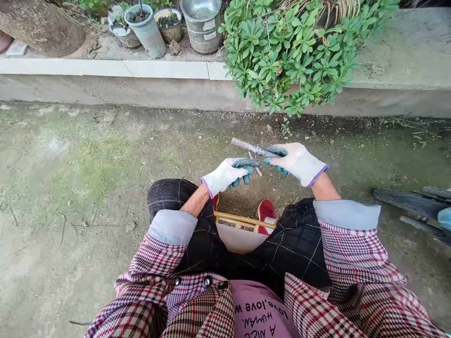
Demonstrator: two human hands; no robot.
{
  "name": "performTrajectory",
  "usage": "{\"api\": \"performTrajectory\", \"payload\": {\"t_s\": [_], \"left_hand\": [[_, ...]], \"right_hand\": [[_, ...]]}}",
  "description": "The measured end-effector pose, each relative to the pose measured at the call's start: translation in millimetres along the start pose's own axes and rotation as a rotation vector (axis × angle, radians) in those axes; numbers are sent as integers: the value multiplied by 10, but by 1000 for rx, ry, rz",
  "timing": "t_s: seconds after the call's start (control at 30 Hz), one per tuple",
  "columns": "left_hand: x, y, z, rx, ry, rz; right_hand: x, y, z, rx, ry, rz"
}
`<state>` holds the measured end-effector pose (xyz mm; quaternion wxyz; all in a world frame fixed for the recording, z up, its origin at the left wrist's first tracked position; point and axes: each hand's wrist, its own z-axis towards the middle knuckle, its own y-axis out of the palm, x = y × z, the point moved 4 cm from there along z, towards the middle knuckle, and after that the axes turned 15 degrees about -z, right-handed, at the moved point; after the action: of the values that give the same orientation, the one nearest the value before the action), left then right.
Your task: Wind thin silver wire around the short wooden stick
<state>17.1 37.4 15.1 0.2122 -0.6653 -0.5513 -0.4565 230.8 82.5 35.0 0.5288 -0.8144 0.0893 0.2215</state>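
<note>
Both my hands wear white work gloves with blue-green coated fingers and purple cuffs. In my right hand [294, 162] is one end of a grey rod [240, 143], gripped between thumb and fingers. Thin silvery wire [259, 150] is wound around the rod's middle. My left hand [232, 174] is closed in a pinch just below the rod, at a short brownish stick [260, 172] that slants under it. The stick's middle is partly covered by my left fingertips. A fine strand of wire seems to run between the rod and the stick.
I sit low, knees apart, above a yellowish wooden frame [243, 218] and red shoes [266, 210]. Ahead runs a concrete ledge [158, 91] with pots, a metal bucket [202, 28] and an overhanging leafy bush [282, 56]. Dark legs of some object [408, 199] stand at right.
</note>
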Motion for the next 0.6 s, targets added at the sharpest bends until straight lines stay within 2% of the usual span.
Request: {"api": "performTrajectory", "payload": {"t_s": [0.13,0.3,0.37,0.53,0.6], "left_hand": [[-8,-6,30,-41,39,-50],[10,-57,48,8,56,6],[25,-71,34,15,59,41],[-8,-53,14,-67,6,58],[-41,-85,50,-22,-19,33]], "right_hand": [[-100,10,-114,-112,39,486],[-130,26,-182,-161,20,691],[-97,-3,-181,-104,23,739],[40,-284,-238,189,2,837],[78,-359,-285,152,-23,841]]}}
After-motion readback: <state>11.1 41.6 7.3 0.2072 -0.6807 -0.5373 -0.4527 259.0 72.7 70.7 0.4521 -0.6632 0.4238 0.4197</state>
